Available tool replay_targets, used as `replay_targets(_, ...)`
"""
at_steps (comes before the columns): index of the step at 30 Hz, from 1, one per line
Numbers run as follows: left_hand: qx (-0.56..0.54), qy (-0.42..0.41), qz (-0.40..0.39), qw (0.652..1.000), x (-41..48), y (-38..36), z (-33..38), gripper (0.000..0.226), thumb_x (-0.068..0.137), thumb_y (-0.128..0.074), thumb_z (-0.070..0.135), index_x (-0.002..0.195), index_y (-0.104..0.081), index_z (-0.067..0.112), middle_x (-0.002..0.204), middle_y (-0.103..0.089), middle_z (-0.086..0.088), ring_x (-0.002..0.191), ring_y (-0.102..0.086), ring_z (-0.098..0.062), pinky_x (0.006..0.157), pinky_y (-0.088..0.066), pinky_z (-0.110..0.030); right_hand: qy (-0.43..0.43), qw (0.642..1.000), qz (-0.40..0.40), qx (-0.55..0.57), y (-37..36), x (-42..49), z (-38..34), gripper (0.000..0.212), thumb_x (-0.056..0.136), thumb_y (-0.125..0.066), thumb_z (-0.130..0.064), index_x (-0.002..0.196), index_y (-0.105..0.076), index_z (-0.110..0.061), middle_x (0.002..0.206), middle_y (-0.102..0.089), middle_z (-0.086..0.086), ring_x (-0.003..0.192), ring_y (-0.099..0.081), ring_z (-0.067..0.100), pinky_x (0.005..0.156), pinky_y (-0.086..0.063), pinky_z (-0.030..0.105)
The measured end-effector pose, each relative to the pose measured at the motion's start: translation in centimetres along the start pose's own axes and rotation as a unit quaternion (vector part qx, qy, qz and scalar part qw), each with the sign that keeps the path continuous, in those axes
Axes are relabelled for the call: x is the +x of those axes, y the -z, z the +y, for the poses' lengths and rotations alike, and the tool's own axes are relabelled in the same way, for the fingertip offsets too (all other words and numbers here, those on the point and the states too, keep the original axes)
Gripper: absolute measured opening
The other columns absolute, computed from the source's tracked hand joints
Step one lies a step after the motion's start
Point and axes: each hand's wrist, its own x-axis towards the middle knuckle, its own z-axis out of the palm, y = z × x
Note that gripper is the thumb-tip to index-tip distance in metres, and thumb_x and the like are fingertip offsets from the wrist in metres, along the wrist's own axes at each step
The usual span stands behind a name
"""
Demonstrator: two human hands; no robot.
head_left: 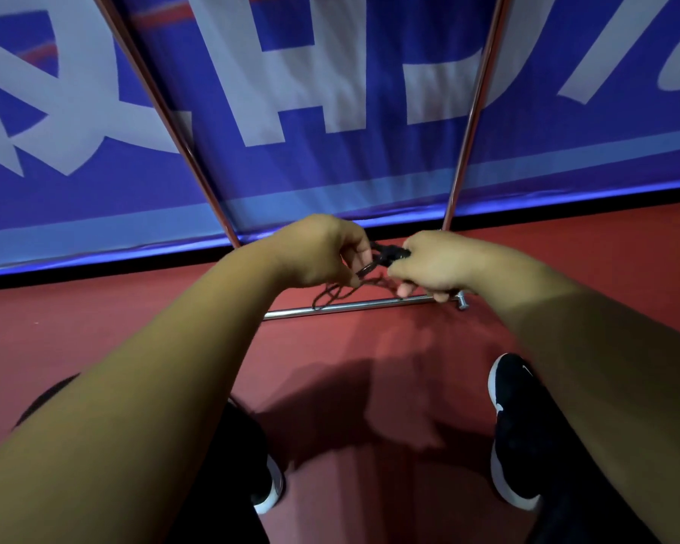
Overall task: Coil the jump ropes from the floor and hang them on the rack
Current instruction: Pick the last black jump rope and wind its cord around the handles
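1. The left hand has its fingers curled, pinching the rope.
2. The right hand is curled round the rope's other side, so the dark bundle shows in the gap between the two hands.
3. Thin loops of rope hang below the left fingers.
4. The loops dangle in front of the rack's low bar.
5. Two black shoes stand on the red floor.

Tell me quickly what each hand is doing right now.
Left hand: closed, pinching the black jump rope.
Right hand: closed, gripping the same rope.
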Motion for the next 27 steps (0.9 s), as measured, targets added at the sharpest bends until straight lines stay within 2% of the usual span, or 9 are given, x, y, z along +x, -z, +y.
replay_targets(3,0.022,0.054,0.008,0.998,0.4,-1.1,0.4,0.018,0.082,-0.087,0.025,0.090,-0.071,0.021,0.084,-0.076,0.006,0.071,-0.070,-0.013,0.071,-0.057,-0.032,0.021,0.998,0.052,0.030,0.0,0.4,-0.4,0.025,0.101,-0.058,-0.028,0.100,-0.068,-0.005,0.070,-0.077,-0.013,0.045,-0.055,0.021,0.048,-0.046,0.022)
replay_targets(6,-0.012,0.104,-0.002,0.995,0.5,-1.8,0.2,0.015,0.091,-0.079,0.027,0.091,-0.075,0.012,0.081,-0.078,-0.003,0.071,-0.076,-0.022,0.070,-0.065,-0.034,0.040,0.993,0.074,0.078,-0.3,0.4,-0.8,0.023,0.097,-0.063,-0.030,0.094,-0.072,-0.009,0.058,-0.065,-0.004,0.051,-0.056,0.023,0.059,-0.054,0.032)
replay_targets(8,-0.058,0.127,-0.009,0.990,0.5,-1.8,0.3,0.020,0.094,-0.076,0.024,0.092,-0.074,0.004,0.079,-0.077,-0.008,0.065,-0.075,-0.020,0.062,-0.064,-0.028,0.053,0.989,0.091,0.104,-0.8,0.4,-1.0,0.019,0.093,-0.066,-0.030,0.096,-0.068,-0.011,0.063,-0.059,0.006,0.056,-0.057,0.025,0.062,-0.056,0.037)
replay_targets(11,-0.117,0.152,0.009,0.981,0.5,-1.5,0.8,0.020,0.097,-0.073,0.019,0.093,-0.072,0.000,0.067,-0.073,-0.009,0.052,-0.070,-0.020,0.057,-0.062,-0.027,0.072,0.975,0.118,0.176,-1.1,0.8,-0.9,0.019,0.086,-0.069,-0.025,0.103,-0.061,-0.019,0.084,-0.070,0.023,0.055,-0.051,0.024,0.049,-0.048,0.030)
replay_targets(13,-0.136,0.163,0.027,0.977,0.4,-1.3,1.0,0.018,0.099,-0.067,0.016,0.094,-0.072,0.000,0.064,-0.072,-0.010,0.051,-0.070,-0.023,0.056,-0.063,-0.029,0.073,0.973,0.135,0.171,-0.8,0.9,-0.8,0.018,0.085,-0.069,-0.027,0.099,-0.061,-0.019,0.086,-0.073,0.022,0.054,-0.052,0.024,0.049,-0.049,0.030)
replay_targets(17,-0.119,0.140,0.047,0.982,0.0,-1.0,1.4,0.018,0.103,-0.061,0.017,0.094,-0.070,0.004,0.071,-0.068,-0.014,0.047,-0.067,-0.014,0.048,-0.054,-0.020,0.060,0.983,0.143,0.101,-0.5,0.8,-0.7,0.022,0.091,-0.068,-0.033,0.094,-0.065,-0.011,0.063,-0.066,0.010,0.049,-0.058,0.025,0.051,-0.052,0.032)
replay_targets(21,-0.110,0.102,0.023,0.988,-0.2,-1.2,1.0,0.026,0.103,-0.064,0.034,0.092,-0.071,0.011,0.077,-0.067,-0.008,0.071,-0.072,-0.026,0.073,-0.063,-0.033,0.070,0.987,0.133,0.064,-0.4,0.6,-0.7,0.012,0.093,-0.063,-0.025,0.091,-0.060,-0.014,0.091,-0.079,0.019,0.054,-0.062,0.028,0.056,-0.059,0.040)
replay_targets(24,-0.097,0.095,0.023,0.991,0.2,-1.3,0.3,0.029,0.100,-0.066,0.042,0.095,-0.071,0.015,0.089,-0.075,-0.005,0.085,-0.072,-0.019,0.094,-0.058,-0.043,0.066,0.985,0.142,0.068,-0.4,0.7,-0.8,0.015,0.091,-0.063,-0.026,0.097,-0.057,-0.013,0.083,-0.078,0.013,0.052,-0.063,0.026,0.053,-0.058,0.038)
replay_targets(27,-0.136,0.090,0.026,0.986,0.1,-1.0,0.7,0.022,0.098,-0.067,0.041,0.100,-0.072,0.020,0.097,-0.079,0.008,0.103,-0.072,-0.014,0.101,-0.053,-0.036,0.060,0.985,0.140,0.086,-0.4,0.6,-1.0,0.018,0.091,-0.061,-0.024,0.097,-0.059,-0.007,0.078,-0.076,0.010,0.050,-0.067,0.026,0.050,-0.055,0.033)
